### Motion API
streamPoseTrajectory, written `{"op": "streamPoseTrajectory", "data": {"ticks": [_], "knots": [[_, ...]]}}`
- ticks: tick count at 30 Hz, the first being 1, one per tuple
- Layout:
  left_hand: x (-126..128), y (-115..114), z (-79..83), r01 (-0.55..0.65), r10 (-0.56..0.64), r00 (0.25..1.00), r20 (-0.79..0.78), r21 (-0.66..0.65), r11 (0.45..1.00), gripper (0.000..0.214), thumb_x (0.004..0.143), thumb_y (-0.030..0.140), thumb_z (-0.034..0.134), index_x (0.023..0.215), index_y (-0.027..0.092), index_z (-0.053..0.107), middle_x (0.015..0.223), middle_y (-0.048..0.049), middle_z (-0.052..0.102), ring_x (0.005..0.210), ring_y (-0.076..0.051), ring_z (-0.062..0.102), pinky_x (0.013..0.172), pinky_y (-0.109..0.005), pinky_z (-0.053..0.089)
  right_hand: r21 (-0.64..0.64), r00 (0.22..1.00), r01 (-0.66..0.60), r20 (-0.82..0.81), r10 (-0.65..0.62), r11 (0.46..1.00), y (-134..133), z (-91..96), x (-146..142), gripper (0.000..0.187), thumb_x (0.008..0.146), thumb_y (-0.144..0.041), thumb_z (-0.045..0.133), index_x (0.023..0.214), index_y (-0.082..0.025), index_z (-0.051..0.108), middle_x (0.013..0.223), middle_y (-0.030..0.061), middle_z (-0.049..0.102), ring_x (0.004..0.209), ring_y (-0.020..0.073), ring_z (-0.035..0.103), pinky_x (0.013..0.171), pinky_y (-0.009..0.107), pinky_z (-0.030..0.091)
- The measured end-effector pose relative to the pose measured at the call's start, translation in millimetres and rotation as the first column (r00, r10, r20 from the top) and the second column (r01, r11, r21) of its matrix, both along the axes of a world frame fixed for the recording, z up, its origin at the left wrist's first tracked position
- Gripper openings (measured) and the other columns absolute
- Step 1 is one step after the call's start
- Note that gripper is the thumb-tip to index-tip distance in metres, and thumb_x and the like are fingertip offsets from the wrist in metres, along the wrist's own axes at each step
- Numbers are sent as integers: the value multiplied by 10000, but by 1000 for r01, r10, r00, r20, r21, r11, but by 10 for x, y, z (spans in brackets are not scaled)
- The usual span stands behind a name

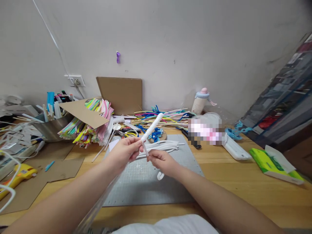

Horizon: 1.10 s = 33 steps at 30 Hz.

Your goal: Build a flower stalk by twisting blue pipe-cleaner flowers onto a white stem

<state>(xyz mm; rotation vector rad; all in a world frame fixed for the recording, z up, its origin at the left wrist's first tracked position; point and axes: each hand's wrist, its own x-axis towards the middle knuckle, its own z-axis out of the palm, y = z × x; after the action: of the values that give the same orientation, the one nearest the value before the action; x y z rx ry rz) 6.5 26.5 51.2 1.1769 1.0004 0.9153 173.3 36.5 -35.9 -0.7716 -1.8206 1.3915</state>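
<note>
My left hand (123, 152) pinches the lower end of a thick white fuzzy rod (153, 126), which looks wrapped in pipe cleaner and tilts up to the right. A thin pale strip (145, 150) runs from its base to my right hand (163, 161), whose fingertips are closed on it. Below that hand hangs a curled white pipe cleaner end (160, 175); where it joins is hidden. Several loose white pipe cleaners (168, 145) lie on the grey cutting mat (146, 195) behind my hands. A blue pipe-cleaner flower piece (156, 134) sits at the mat's far edge.
Coloured pipe cleaners (92, 130) are bundled at the left behind a cardboard piece (85, 113). A yellow glue gun (23, 174) lies far left on cardboard. Toward the right are a bottle (201, 102), a white case-like object (236, 149) and a green tissue pack (273, 164).
</note>
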Motion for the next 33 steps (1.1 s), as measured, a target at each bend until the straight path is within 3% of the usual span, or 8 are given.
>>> {"op": "streamPoseTrajectory", "data": {"ticks": [5,9,12,14,18,23,28,33], "knots": [[-124,193,-420,10,19,995,97,-283,959,181,719,254,610,665,111,513,579,44,430,372,3,272,332,-129,154,352,919,-15,373,-125,936,-7,1,42,247,868,-325,413,717,-180,543,631,-32,501,610,106,443,561,207,296],[-223,229,-556,-12,79,982,174,-360,933,133,701,200,628,722,115,528,673,36,465,398,10,324,328,-102,200,541,836,197,344,-428,818,157,-9,152,275,906,-314,332,822,-189,562,790,24,579,747,146,501,666,244,334],[-316,271,-623,-45,120,975,187,-363,931,136,694,201,634,737,114,539,688,29,478,398,9,331,319,-102,213,611,702,346,335,-629,712,391,-96,276,210,875,-270,399,954,-181,572,988,79,581,924,187,494,794,293,322],[-366,297,-683,-77,152,973,173,-378,922,141,683,205,642,729,111,546,676,25,483,397,6,330,317,-106,212,608,637,336,415,-649,719,510,-162,346,203,859,-266,424,950,-187,587,1010,74,588,944,190,498,815,304,308],[-390,290,-805,-78,129,984,121,-359,930,198,687,284,639,679,104,558,574,32,456,377,-4,300,323,-126,200,565,561,244,581,-590,788,578,-189,391,354,881,-322,373,633,-175,579,710,34,612,722,154,530,742,289,309],[-319,224,-883,-61,94,992,86,-328,943,229,687,329,626,660,109,566,529,34,453,372,-17,309,333,-142,186,595,525,325,533,-663,735,698,-67,275,253,831,-368,453,712,-186,581,777,29,615,707,151,521,660,268,314],[-308,203,-856,-41,80,992,103,-332,942,235,691,343,615,641,119,565,474,44,440,351,-19,296,340,-150,184,552,394,468,568,-722,690,1003,-73,66,238,721,-422,581,709,-184,569,782,49,594,783,192,516,655,282,303],[-340,195,-781,-50,94,987,132,-300,953,230,689,342,619,649,121,570,495,37,469,351,-20,305,339,-156,186,256,591,602,494,-638,756,1132,-98,45,208,680,-341,588,579,-177,507,663,16,538,729,170,492,618,264,315]]}}
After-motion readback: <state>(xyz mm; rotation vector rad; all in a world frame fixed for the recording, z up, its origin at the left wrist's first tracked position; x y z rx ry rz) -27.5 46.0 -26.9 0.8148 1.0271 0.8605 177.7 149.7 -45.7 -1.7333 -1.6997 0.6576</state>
